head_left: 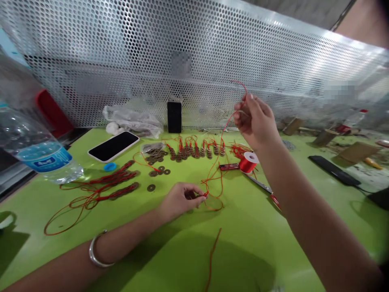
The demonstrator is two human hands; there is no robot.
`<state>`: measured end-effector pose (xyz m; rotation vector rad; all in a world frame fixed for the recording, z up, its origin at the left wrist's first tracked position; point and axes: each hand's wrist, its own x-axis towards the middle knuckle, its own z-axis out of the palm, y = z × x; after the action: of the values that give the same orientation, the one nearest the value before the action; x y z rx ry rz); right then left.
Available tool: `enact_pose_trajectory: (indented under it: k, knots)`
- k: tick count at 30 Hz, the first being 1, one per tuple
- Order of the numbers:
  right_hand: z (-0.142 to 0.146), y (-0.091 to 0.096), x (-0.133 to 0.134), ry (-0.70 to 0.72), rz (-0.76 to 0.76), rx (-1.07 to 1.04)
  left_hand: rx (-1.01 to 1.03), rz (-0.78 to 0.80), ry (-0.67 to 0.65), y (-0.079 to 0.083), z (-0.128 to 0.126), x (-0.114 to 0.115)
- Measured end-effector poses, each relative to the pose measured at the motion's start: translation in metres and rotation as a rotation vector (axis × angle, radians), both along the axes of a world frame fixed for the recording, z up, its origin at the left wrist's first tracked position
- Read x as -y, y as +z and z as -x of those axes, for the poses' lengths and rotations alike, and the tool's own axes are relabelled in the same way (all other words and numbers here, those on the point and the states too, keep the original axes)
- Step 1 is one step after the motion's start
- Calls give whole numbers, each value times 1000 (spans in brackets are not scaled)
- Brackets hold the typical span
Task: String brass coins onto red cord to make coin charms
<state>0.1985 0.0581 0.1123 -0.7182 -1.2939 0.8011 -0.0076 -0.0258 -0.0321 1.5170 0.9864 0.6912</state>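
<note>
- Bangle (97, 253) on the left forearm is sitting closest, with that arm lying across the table (243, 243) toward 1 o'clock.
- Finished strands (118, 184) are lying at 9 o'clock of the left hand (179, 199). Loose coins (158, 172) at 11 o'clock are lying unstrung, so the work looks partway done.
- Left thumb and forefinger are pinching the cord (223, 132) low against the table.
- Right hand (257, 119), raised at 1 o'clock, is pinching the cord's upper end, other fingers curled.
</note>
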Motion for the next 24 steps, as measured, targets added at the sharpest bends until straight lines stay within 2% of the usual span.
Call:
enact_pose_trajectory:
  k: [6,14,20,24]
  knots:
    - [10,37,-25,-6,-69,63,-1,12,-18,2,0,0]
    - [45,69,-55,24,-39,-120,-55,-48,-86,-1,3,-1]
    - [75,70,-78,56,30,-124,-126,-85,-215,8,4,1]
    - [83,62,-93,-17,45,-85,-108,-88,-309,10,6,3]
